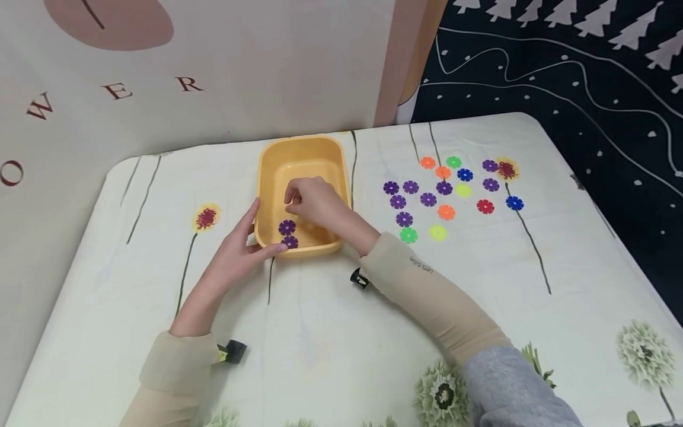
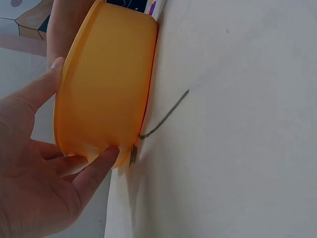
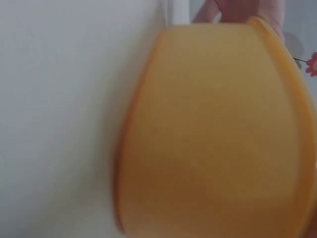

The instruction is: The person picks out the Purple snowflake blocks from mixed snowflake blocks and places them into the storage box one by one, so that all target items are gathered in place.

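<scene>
Two purple notched plastic discs (image 1: 287,227) lie inside a yellow plastic basin (image 1: 303,147), near its front left corner. My left hand (image 1: 235,255) grips that corner, thumb over the front rim and fingers against the outer left wall. In the left wrist view, fingertips press on the basin's outside (image 2: 106,74). My right hand (image 1: 320,204) is over the basin with bent fingers, thumb near the index finger. No disc shows between them, and the fingertips' inner side is hidden. The right wrist view has mostly the blurred outer wall (image 3: 213,124).
Right of the basin, loose discs lie scattered: several purple discs (image 1: 411,187), orange discs (image 1: 446,212), green discs (image 1: 408,235), yellow discs (image 1: 438,232), blue discs (image 1: 514,203) and a red disc (image 1: 485,206). A flower-printed white cloth (image 1: 320,332) covers the table.
</scene>
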A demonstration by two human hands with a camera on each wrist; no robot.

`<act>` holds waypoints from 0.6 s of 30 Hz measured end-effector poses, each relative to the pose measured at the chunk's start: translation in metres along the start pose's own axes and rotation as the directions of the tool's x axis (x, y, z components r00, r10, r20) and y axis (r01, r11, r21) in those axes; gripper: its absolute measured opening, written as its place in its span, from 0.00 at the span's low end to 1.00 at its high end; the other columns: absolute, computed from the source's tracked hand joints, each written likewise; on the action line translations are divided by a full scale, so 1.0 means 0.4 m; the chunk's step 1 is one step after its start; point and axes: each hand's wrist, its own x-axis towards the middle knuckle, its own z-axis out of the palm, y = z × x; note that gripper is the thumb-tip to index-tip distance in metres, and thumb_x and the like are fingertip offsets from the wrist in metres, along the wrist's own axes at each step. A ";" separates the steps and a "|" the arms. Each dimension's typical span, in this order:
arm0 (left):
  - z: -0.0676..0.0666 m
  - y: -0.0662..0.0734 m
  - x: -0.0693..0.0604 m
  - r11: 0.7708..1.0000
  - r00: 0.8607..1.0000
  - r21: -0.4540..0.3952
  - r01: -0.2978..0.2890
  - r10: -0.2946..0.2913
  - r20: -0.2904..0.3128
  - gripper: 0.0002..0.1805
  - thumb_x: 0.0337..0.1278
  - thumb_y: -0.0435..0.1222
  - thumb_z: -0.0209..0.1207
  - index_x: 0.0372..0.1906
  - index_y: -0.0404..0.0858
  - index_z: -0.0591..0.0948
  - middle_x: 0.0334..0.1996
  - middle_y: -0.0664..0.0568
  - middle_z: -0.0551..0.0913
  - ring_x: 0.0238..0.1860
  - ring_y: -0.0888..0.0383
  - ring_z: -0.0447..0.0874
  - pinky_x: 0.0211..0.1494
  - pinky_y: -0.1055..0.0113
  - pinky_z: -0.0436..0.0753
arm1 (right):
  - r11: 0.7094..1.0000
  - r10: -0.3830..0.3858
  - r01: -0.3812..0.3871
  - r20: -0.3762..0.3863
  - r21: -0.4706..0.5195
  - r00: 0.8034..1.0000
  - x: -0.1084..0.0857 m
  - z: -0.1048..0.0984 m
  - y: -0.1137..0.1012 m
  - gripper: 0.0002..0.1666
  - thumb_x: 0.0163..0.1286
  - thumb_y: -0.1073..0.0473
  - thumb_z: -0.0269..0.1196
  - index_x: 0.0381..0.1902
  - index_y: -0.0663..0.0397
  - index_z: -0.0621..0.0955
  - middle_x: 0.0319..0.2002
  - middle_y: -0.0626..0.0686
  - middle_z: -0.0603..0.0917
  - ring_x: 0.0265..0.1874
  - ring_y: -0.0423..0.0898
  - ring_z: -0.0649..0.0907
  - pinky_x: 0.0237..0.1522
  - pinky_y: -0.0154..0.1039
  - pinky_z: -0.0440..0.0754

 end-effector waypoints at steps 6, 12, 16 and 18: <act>0.001 -0.002 0.000 1.000 1.000 0.000 0.004 -0.004 -0.002 0.58 0.60 0.49 0.67 0.81 0.55 0.37 0.82 0.47 0.44 0.78 0.40 0.56 0.71 0.46 0.75 | 1.000 -0.023 0.023 -0.050 0.006 0.998 -0.009 -0.044 0.012 0.05 0.69 0.57 0.67 0.40 0.51 0.84 0.33 0.47 0.84 0.31 0.41 0.78 0.31 0.29 0.73; 0.001 -0.003 0.000 1.000 1.000 0.000 0.006 -0.006 -0.002 0.58 0.60 0.50 0.67 0.81 0.55 0.36 0.82 0.46 0.45 0.77 0.40 0.57 0.71 0.46 0.75 | 0.999 -0.017 0.019 -0.076 0.026 0.997 -0.019 -0.095 0.032 0.06 0.69 0.58 0.66 0.41 0.52 0.85 0.36 0.49 0.85 0.35 0.42 0.80 0.37 0.31 0.77; 0.002 -0.002 -0.001 1.000 1.000 -0.002 0.004 -0.004 -0.004 0.59 0.59 0.50 0.67 0.81 0.55 0.37 0.82 0.46 0.45 0.77 0.39 0.57 0.71 0.46 0.75 | 0.999 -0.001 0.006 -0.107 0.050 0.994 -0.029 -0.132 0.048 0.06 0.70 0.58 0.66 0.41 0.53 0.84 0.38 0.50 0.85 0.39 0.43 0.81 0.41 0.33 0.79; 0.002 0.000 -0.001 1.000 1.000 0.002 0.005 -0.005 -0.006 0.59 0.59 0.51 0.67 0.81 0.55 0.37 0.82 0.46 0.45 0.78 0.39 0.56 0.71 0.46 0.75 | 0.997 0.017 -0.009 -0.121 0.071 0.992 -0.034 -0.152 0.054 0.06 0.70 0.58 0.65 0.42 0.53 0.84 0.39 0.51 0.85 0.41 0.44 0.81 0.42 0.33 0.81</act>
